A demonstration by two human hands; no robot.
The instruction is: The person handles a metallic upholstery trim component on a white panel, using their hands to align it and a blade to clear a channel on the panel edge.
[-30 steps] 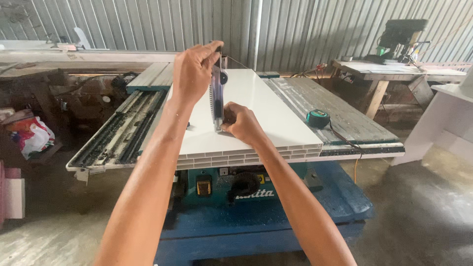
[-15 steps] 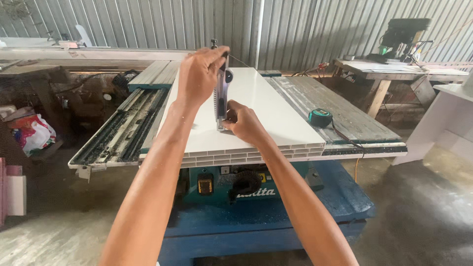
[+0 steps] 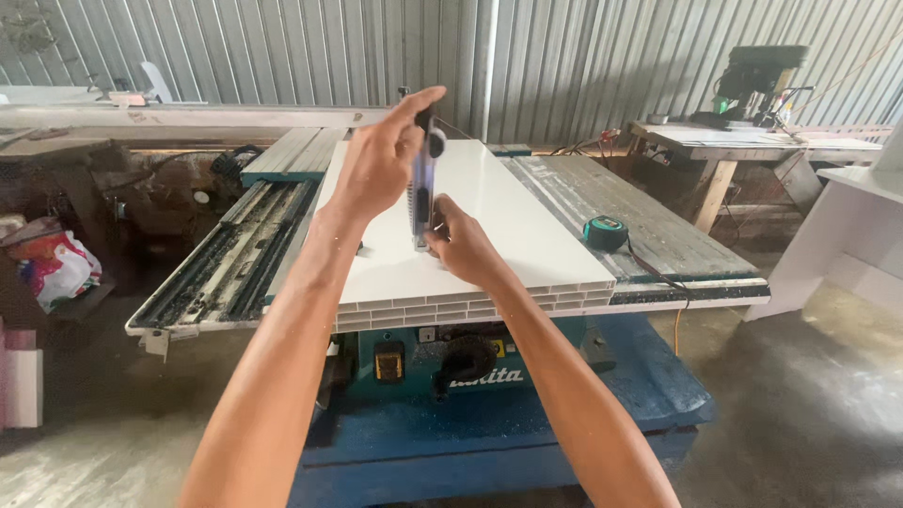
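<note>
Both hands are on a ruler (image 3: 419, 183) stood on the white panel (image 3: 470, 235): left hand (image 3: 376, 165) grips the top, right hand (image 3: 458, 240) pinches the bottom. No cut visible yet, tape measure (image 3: 604, 231) sits nearby.

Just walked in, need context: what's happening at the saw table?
A person stands at a table saw with a white hollow-core panel lying flat on top. The left hand grips the upper part of a narrow upright tool, apparently a utility knife or similar, its lower end on the panel. The right hand pinches the tool's lower end, at the panel surface. A green tape measure sits on the table to the right, apart from the panel.
</note>
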